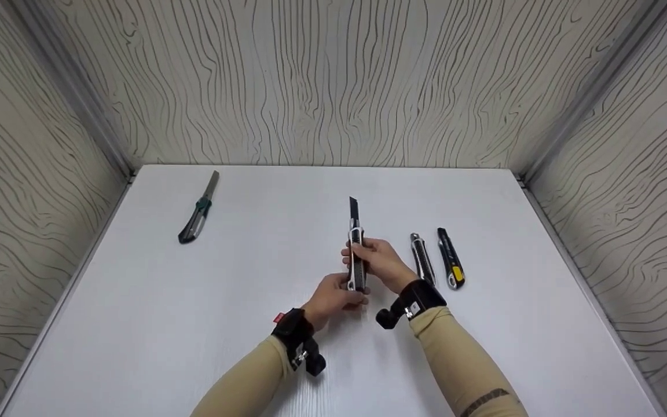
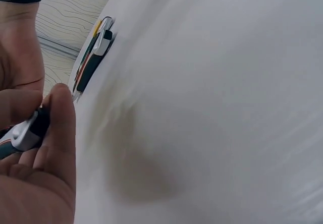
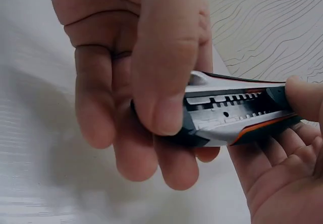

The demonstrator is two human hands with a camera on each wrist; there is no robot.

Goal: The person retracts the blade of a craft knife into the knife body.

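In the head view both hands hold a silver and black utility knife (image 1: 358, 273) above the white table, its long dark blade (image 1: 354, 209) extended and pointing away. My left hand (image 1: 336, 296) pinches its rear end. My right hand (image 1: 384, 262) grips the handle farther up, nearer the blade. The right wrist view shows the handle (image 3: 222, 113) close up, with orange and dark green edging and a toothed slot. There the right thumb (image 3: 305, 100) presses on the dark slider, while the left thumb (image 3: 166, 82) lies on the black end cap.
Right of the hands lie a silver and black utility knife (image 1: 422, 258) and a black one with a yellow part (image 1: 451, 260). Far left lies a dark green cutter (image 1: 195, 221) with its blade out. Wood-patterned panels (image 1: 322, 81) enclose the table (image 1: 275, 214) at the back and sides.
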